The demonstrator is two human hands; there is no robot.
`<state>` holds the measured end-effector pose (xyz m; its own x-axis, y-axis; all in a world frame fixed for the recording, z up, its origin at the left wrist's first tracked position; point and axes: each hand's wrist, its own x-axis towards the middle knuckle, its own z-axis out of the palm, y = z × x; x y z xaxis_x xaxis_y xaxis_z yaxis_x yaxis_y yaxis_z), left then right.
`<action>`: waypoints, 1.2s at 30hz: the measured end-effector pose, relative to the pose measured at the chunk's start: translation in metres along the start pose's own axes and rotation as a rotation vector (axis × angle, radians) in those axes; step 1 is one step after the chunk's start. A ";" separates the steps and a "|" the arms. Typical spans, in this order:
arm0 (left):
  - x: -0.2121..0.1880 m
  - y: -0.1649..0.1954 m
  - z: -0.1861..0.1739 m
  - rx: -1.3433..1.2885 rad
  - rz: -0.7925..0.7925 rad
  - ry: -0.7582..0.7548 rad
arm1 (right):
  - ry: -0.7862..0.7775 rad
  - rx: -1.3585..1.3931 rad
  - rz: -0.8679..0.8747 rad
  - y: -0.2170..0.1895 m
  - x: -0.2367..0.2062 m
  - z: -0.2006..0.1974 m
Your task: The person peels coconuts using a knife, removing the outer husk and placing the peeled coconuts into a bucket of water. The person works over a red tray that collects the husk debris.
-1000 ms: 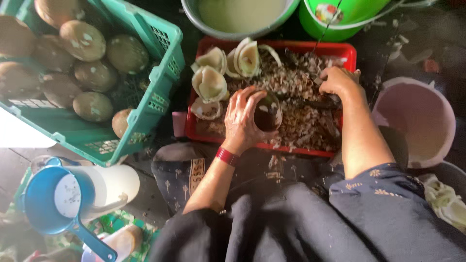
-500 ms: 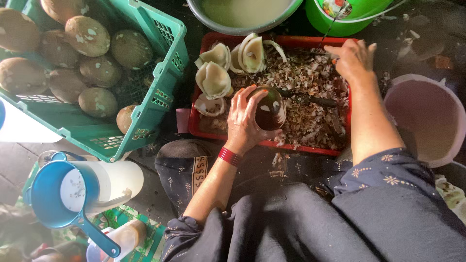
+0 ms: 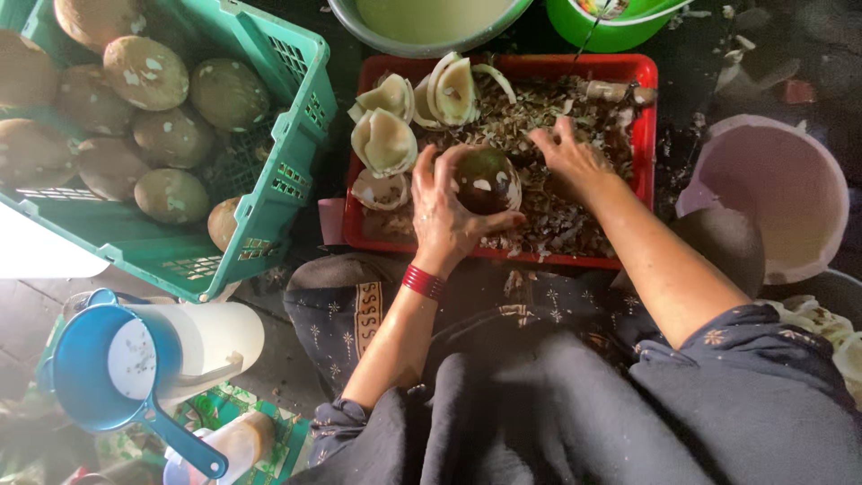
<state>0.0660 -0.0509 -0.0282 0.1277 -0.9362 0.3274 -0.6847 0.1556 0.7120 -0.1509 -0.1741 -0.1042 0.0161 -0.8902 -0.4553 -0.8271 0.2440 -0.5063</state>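
I see left hand (image 3: 449, 211) gripping round brown peeled coconut (image 3: 488, 180) over red plastic tray (image 3: 643, 117). Right hand (image 3: 570, 162) loosely open, fingers in husk shavings (image 3: 539, 108) inside tray.

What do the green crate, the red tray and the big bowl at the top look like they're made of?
Green crate: moulded plastic by the look, with a slotted lattice wall and a dull sheen.
Red tray: probably plastic too, with a smooth, glossy, rounded rim.
Bowl: looks like metal, with a thin grey rim, though it is cut off at the frame's top edge.
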 end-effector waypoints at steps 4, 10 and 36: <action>-0.001 0.002 0.001 -0.104 -0.169 -0.106 | -0.034 -0.274 -0.171 -0.001 0.003 -0.013; 0.000 0.006 0.003 -0.031 -0.174 -0.084 | -0.028 -0.160 -0.134 -0.022 -0.055 -0.054; 0.016 -0.001 0.013 0.122 0.014 -0.129 | 0.561 0.137 -0.780 -0.038 -0.076 0.037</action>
<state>0.0594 -0.0704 -0.0315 0.0300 -0.9680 0.2490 -0.7688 0.1368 0.6247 -0.1002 -0.1019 -0.0773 0.2327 -0.8662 0.4421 -0.6246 -0.4816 -0.6148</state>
